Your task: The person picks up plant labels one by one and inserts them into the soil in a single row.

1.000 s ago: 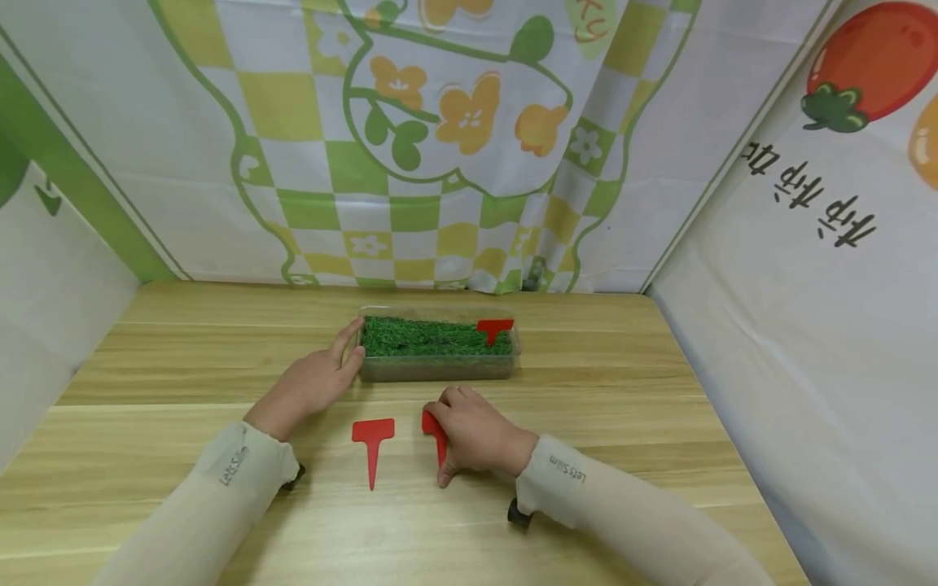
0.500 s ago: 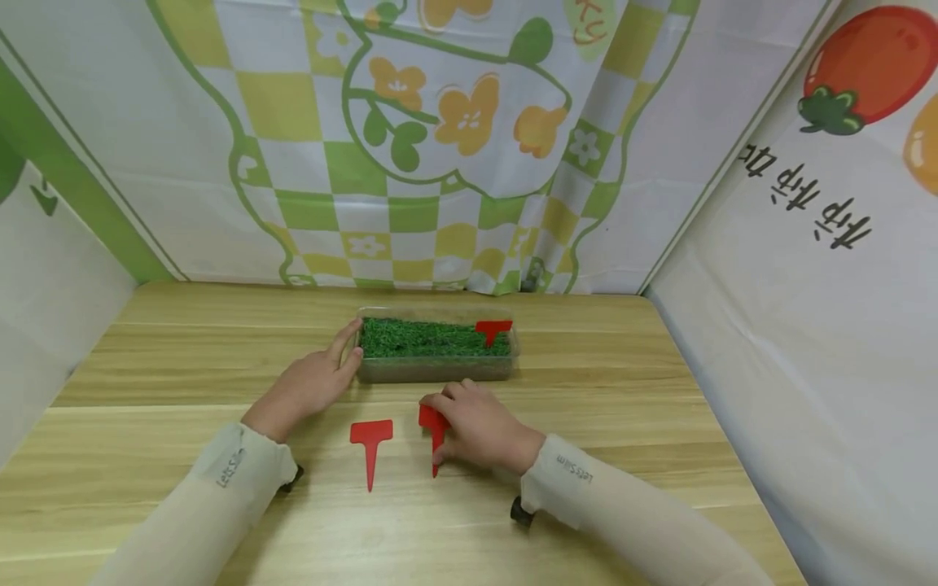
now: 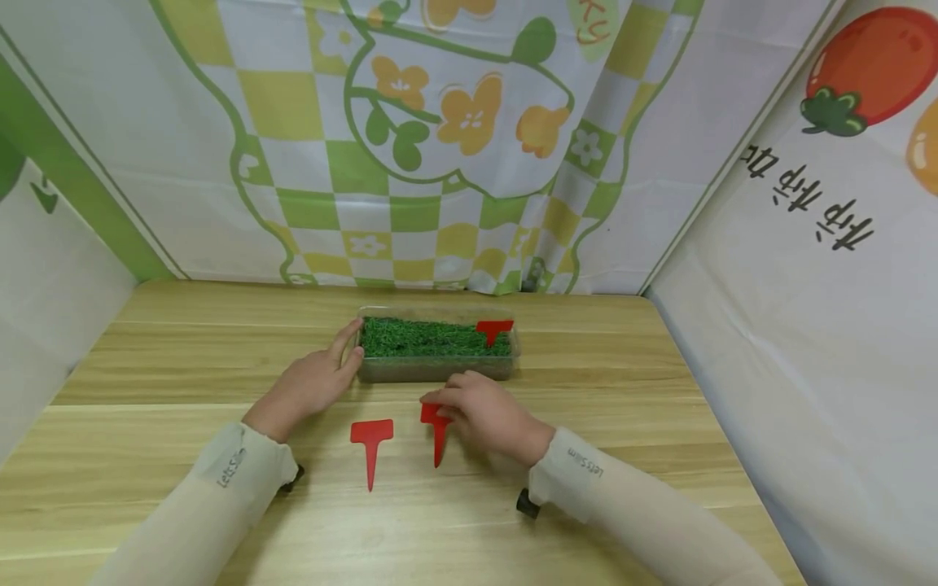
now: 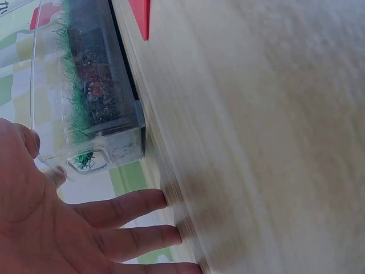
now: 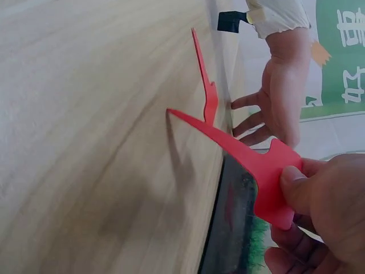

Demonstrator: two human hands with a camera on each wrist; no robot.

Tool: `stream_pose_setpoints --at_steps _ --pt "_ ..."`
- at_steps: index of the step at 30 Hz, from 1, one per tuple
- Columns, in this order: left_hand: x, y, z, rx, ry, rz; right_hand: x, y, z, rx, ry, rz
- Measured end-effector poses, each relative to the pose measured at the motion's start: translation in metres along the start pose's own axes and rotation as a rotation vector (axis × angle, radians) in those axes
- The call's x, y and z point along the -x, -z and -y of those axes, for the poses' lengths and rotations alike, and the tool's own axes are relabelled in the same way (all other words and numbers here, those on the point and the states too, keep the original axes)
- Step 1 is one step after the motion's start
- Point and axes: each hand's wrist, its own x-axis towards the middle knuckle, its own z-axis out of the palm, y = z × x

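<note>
My right hand (image 3: 494,411) pinches a red T-shaped plant label (image 5: 271,182) by its wide head, between thumb and fingers. The label's pointed stem slants down, its tip close over the wooden table. My left hand (image 3: 308,384) touches the left end of a clear plastic box (image 3: 432,371) with thumb and index finger; its other fingers stretch straight out to the table in the left wrist view. Green artificial grass (image 3: 418,335) fills the box over a dark base. Another red label (image 3: 372,432) lies flat on the table, left of the held one.
A third red label (image 3: 494,328) stands upright in the grass at the box's right end. A patterned curtain (image 3: 366,195) hangs behind the wooden table (image 3: 615,391). White printed sheets (image 3: 799,293) flank both sides.
My right hand has shifted its grip up to the label's head, moving slightly away from me and baring the stem, whose tip has lifted. The left hand and box stay in place.
</note>
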Motion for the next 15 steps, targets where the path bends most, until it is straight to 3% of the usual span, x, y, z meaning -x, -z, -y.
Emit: stream_pose_setpoints --at_steps 15 --pt "-0.002 -0.001 0.001 -0.001 -0.004 0.011 -0.002 0.014 -0.008 0.044 0.067 -0.143"
